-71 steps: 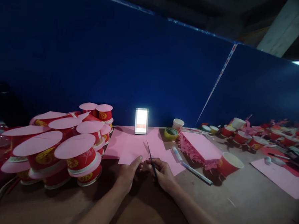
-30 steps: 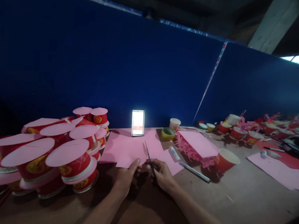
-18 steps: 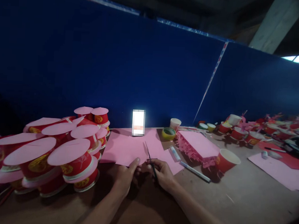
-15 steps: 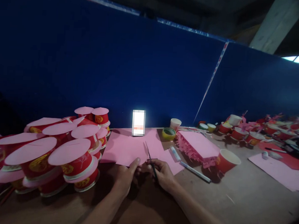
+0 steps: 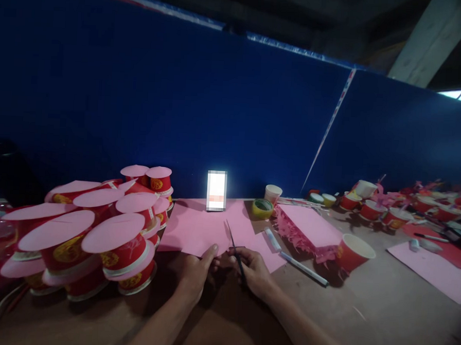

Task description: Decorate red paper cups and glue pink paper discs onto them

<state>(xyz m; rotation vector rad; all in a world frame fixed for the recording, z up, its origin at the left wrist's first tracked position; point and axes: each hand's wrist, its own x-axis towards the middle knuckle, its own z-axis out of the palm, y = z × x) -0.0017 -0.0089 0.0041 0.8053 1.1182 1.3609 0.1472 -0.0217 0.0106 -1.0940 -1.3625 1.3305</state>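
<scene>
My left hand (image 5: pixel 196 273) pinches the near edge of a sheet of pink paper (image 5: pixel 206 238), thumb on top and fingers curled beneath. In my right hand (image 5: pixel 253 271) is a pair of dark scissors (image 5: pixel 231 236), its blades pointing away from me along the right side of that sheet. How far the blades are apart is hard to make out. More pink paper (image 5: pixel 246 214) lies flat behind and to the right of the held sheet, partly covered by it.
Stacked red paper cups with pink discs (image 5: pixel 113 233) crowd the left. A bright upright screen (image 5: pixel 216 191) stands behind the paper. Rightward are a tape roll (image 5: pixel 262 209), a marker (image 5: pixel 304 269), a fringed pink stack (image 5: pixel 308 225) and a red cup (image 5: pixel 354 252). A blue partition (image 5: pixel 203 99) rises behind.
The whole view has shifted slightly, so things sit a little farther right. Both hands keep nearly the same pose, with the paper and scissors still held.
</scene>
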